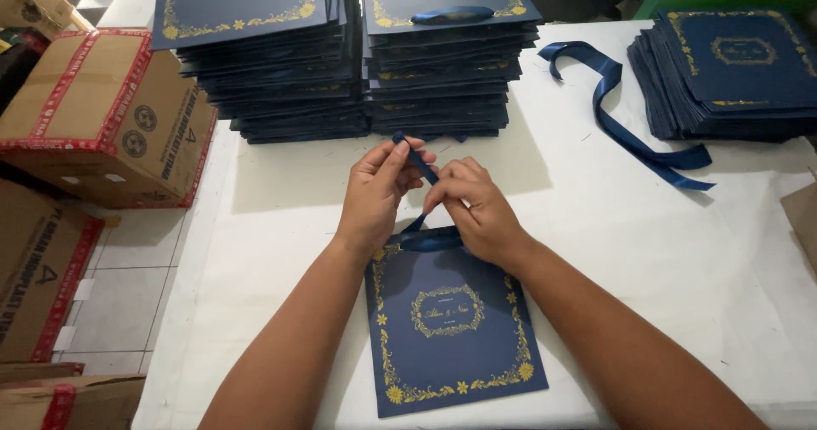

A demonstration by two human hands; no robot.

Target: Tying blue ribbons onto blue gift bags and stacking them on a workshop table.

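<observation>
two hands meet over the work: my left hand pinches the upper end of a narrow dark blue satin ribbon between thumb and fingertips, and my right hand pinches the same ribbon just beside it, a little lower. directly under both grips lies the flat navy blue card folder with gold floral border, the ribbon running down to its top edge, where a loop sits across it. as i judge it, the satin is slick, so if either pinch eases the end could slide out and the loop go slack; pulling unevenly could also skew the folder or crease its top edge. the white table cover under the folder looks smooth, which would let the folder slide. beyond the grips stand two tall stacks of matching navy folders; off to the right of the grips lie a loose length of blue ribbon and a lower stack of navy folders. to the left, past the table edge, brown cardboard boxes with red tape sit on a pale tiled floor.
</observation>
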